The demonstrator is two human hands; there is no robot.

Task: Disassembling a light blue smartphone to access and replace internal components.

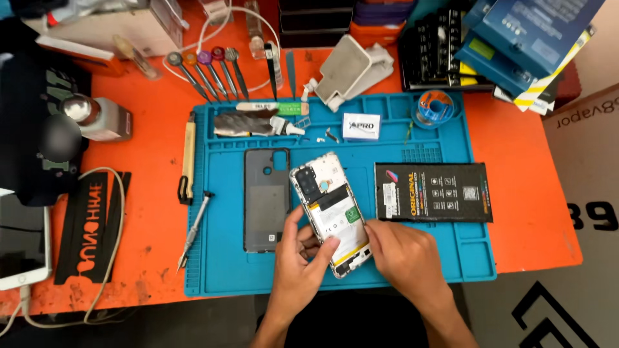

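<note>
On the blue mat (412,138), near its front edge, one opened phone (330,212) is lying tilted, its battery and camera block showing. Both hands are working on its lower end. The left hand (298,265) is gripping the phone's lower left edge, thumb along the frame and fingers (326,248) curling onto the battery face, so it is pinching the phone. The right hand (405,252) is resting against the lower right corner; its fingers are bunched together and pressing at the phone's edge, though whether they are closing round anything cannot be told.

Count of items on the mat: one grey back cover (265,200) lying flat just left of the phone, touching or nearly touching it; one black battery box (433,192) just to the right; one small white box (360,126) behind; one solder reel (434,105) at the far right corner; one crumpled foil piece (240,124); a few small loose parts (327,136), too small to tell apart.

Off the mat, on the orange desk (535,193): five screwdrivers (205,72) with coloured caps are lying fanned at the back, one spudger-like tool (187,158) is lying at the mat's left edge, and one pointed tool (195,229) is lying across that edge. One white phone (24,248) with cable is sitting far left. Stacked blue boxes (523,35) are crowding the back right corner.
</note>
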